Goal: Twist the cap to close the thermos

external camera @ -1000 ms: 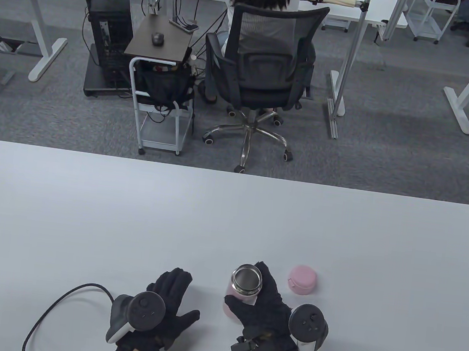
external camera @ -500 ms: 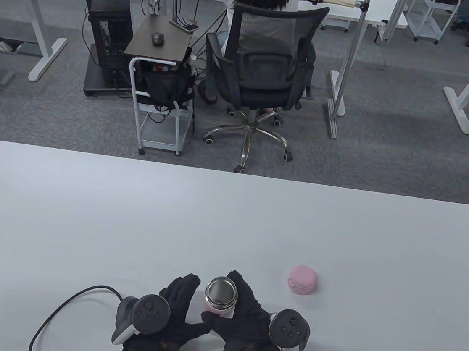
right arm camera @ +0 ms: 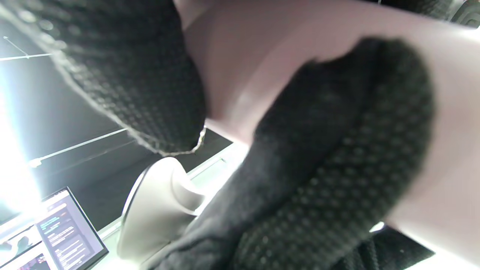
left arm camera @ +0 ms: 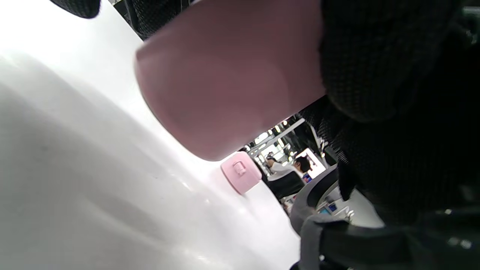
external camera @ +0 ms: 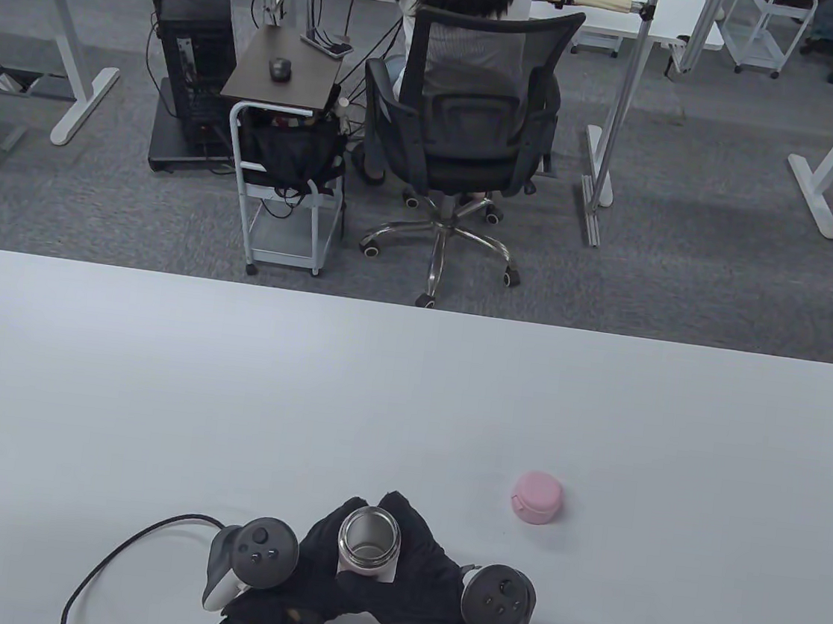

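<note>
The pink thermos (external camera: 368,545) stands with its steel mouth open near the table's front edge, between both gloved hands. My left hand (external camera: 321,541) wraps its left side and my right hand (external camera: 423,549) wraps its right side. The round pink cap (external camera: 537,497) lies alone on the table, to the right and a little farther back. In the left wrist view the pink thermos body (left arm camera: 225,75) fills the top, with gloved fingers (left arm camera: 375,67) over it and the cap (left arm camera: 241,171) beyond. The right wrist view shows fingers (right arm camera: 337,150) curled on the thermos body (right arm camera: 243,56).
A black cable (external camera: 126,549) loops on the white table (external camera: 227,395) left of my left hand. Beyond the far edge a person sits in an office chair (external camera: 459,136) beside a small cart (external camera: 291,162).
My right hand has brought the thermos left and nearer the front edge. My left hand moved right and closed round it. The cap has stayed put.
</note>
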`<state>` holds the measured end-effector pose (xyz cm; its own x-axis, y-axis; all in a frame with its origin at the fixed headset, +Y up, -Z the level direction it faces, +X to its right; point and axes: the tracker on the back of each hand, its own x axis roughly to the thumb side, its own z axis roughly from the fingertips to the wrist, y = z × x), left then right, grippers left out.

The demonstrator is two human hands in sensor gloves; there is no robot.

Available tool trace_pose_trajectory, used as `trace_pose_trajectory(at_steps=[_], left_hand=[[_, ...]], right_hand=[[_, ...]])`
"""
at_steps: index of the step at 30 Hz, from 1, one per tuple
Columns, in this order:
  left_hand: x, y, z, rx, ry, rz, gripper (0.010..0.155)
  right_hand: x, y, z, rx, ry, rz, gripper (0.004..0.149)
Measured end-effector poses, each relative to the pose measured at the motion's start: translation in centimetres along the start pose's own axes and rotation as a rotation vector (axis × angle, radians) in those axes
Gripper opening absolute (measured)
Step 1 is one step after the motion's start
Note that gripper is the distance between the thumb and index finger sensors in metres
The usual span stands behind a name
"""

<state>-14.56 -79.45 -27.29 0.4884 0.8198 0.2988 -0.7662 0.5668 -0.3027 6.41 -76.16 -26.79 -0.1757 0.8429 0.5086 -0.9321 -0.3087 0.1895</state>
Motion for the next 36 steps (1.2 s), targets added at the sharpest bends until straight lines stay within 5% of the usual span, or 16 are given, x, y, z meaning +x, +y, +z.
trace_pose_trajectory(at_steps=[16,24,36], left_hand=[[-1.1,0.8,0.1,0.133,0.041,0.07,0.099],[-1.7,1.4,0.3,0.185,0.066,0.088,0.099],[-1.6,2.0,0.5,0.239,0.053,0.114,0.099]], right_hand=[[-1.9,-2.1,-0.7,0.043,0.082,0.055,0.077],[-3.2,-5.0,-0.7,-0.079,0.137,0.308,0.098],[-5.9,-7.3,-1.7,-0.15,0.376,0.644,0.097]])
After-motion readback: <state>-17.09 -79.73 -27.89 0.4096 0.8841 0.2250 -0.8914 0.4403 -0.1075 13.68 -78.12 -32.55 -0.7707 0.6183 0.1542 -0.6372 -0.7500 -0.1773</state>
